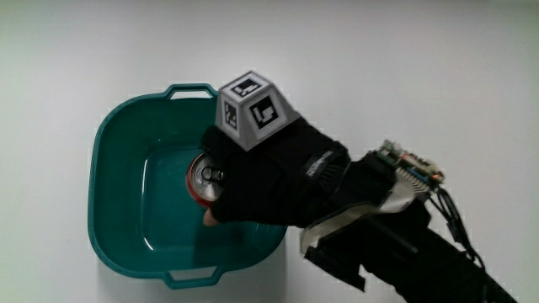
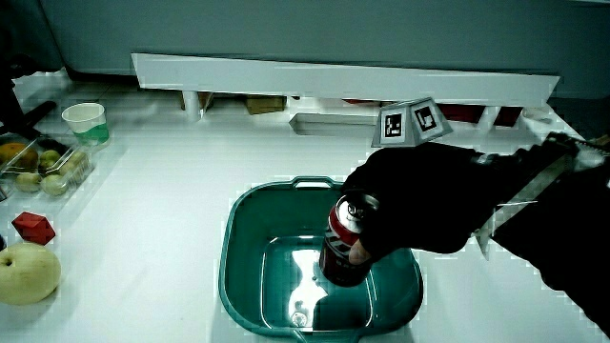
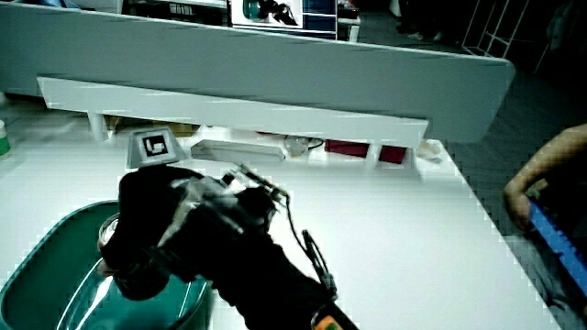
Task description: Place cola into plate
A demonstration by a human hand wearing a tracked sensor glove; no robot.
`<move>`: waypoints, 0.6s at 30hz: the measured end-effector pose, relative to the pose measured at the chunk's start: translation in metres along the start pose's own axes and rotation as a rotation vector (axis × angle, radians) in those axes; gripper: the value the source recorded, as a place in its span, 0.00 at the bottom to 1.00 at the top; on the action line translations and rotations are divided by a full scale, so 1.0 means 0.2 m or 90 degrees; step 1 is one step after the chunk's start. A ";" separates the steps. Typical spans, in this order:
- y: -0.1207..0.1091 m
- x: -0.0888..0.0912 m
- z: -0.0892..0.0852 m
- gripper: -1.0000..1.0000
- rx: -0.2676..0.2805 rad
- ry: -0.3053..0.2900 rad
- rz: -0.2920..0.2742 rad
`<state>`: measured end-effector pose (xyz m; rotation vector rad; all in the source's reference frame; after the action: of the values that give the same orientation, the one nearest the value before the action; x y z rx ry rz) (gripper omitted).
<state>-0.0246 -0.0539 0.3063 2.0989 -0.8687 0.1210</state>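
From my station the main view is bright and even, the desk (image 1: 404, 50) nearly washed out white. In a side view a glare patch sits on the wet-looking floor of the teal basin (image 2: 250, 286). In both side views the scene is dimmer and the black glove's edges look jagged.

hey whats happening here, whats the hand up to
The gloved hand is gripping a cola can and holding it upright inside a teal basin, the "plate" here. A side view shows the can low in the basin, near its floor, though whether it already rests there cannot be told. The fingers are closed around it, so it has not been let go.
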 end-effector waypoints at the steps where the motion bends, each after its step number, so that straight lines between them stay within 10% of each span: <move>1: 0.01 -0.01 -0.01 0.50 -0.002 0.004 0.003; 18: 0.23 -0.02 -0.24 0.50 -0.081 -0.015 -0.021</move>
<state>-0.0452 -0.0350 0.3663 1.9979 -0.8343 0.0230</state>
